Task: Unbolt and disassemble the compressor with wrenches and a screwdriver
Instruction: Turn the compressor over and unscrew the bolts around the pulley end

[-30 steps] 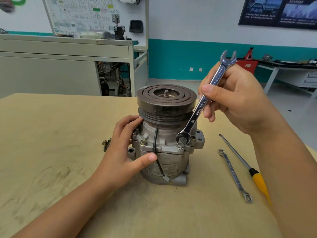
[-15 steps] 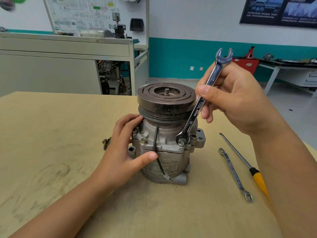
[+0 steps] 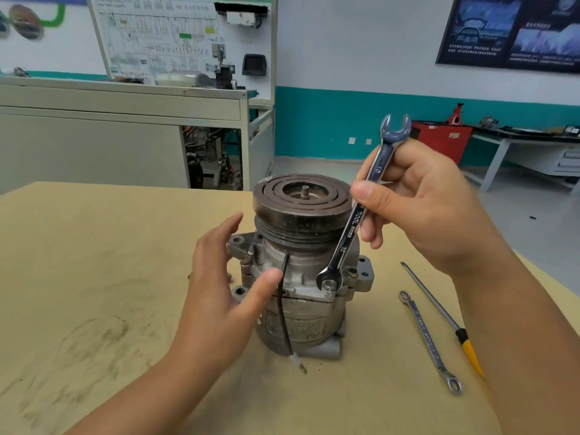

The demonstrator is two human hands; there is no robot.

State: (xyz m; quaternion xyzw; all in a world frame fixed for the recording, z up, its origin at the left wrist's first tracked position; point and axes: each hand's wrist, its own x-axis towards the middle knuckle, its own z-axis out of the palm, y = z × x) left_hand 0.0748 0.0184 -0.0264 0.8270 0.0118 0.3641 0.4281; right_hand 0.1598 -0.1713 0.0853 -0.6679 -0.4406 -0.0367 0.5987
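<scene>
A grey metal compressor (image 3: 301, 309) stands upright on the wooden table (image 3: 94, 277), its dark pulley on top and a black wire hanging down its front. My right hand (image 3: 420, 202) grips the shaft of an open-ended wrench (image 3: 354, 221), whose lower jaw sits on a bolt (image 3: 328, 287) on the compressor's flange. My left hand (image 3: 219, 296) hovers just left of the compressor body with fingers spread and straight, holding nothing. It is blurred.
A ring spanner (image 3: 426, 340) and a yellow-handled screwdriver (image 3: 439, 315) lie on the table to the right of the compressor. Behind the table stand a grey cabinet bench (image 3: 125, 120) and, far right, a workbench (image 3: 533, 146).
My left hand has let go of the compressor body and drawn back a little to the left, fingers opened. The compressor appears turned slightly. The wrench stays on the bolt.
</scene>
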